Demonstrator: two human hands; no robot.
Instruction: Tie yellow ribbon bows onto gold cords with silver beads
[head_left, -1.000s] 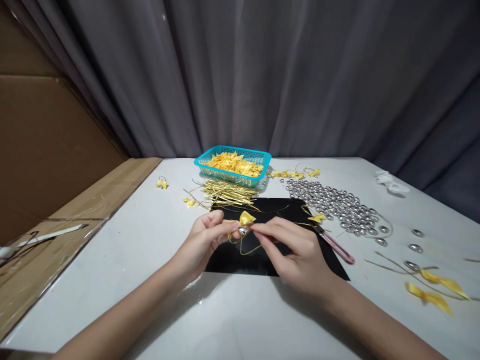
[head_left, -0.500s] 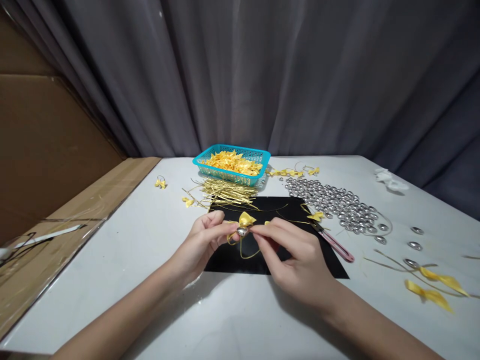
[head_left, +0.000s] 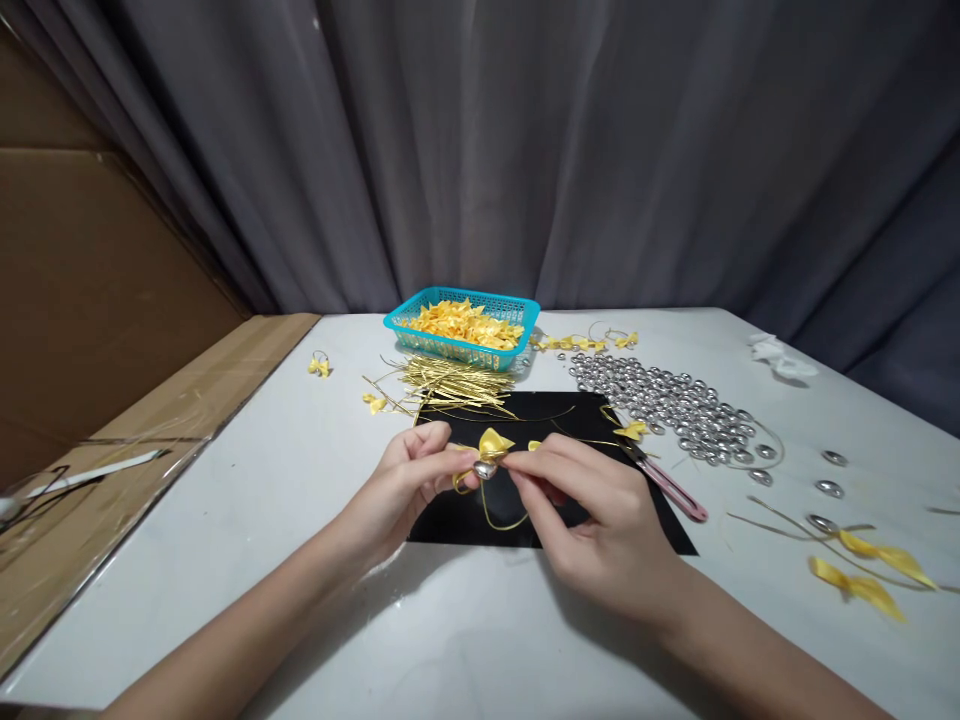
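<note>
Over a black mat [head_left: 480, 525], my left hand [head_left: 401, 485] pinches a yellow ribbon bow [head_left: 495, 442] together with a shiny silver bead [head_left: 484, 469]. From the right, my right hand [head_left: 596, 500] has its thumb and fingers closed at the bow's other side, on a thin gold cord [head_left: 491, 515]. A loop of that cord hangs below the bead, between the hands. Another bit of yellow ribbon shows behind the right fingers, mostly hidden. Exactly how cord and bead are joined is covered by the fingertips.
Behind the mat lie cut gold cords [head_left: 457, 382] and a turquoise basket [head_left: 397, 325] of yellow bows. Silver beads [head_left: 667, 400] spread to the right, near pink-handled snips [head_left: 679, 495]. Loose bows [head_left: 859, 590] lie at far right, a white crumpled piece [head_left: 780, 358] beyond. Cardboard [head_left: 172, 420] borders the left.
Both hands stay almost in place. The silver bead has tilted and dropped slightly under the bow, and the hanging cord loop sits a little lower.
</note>
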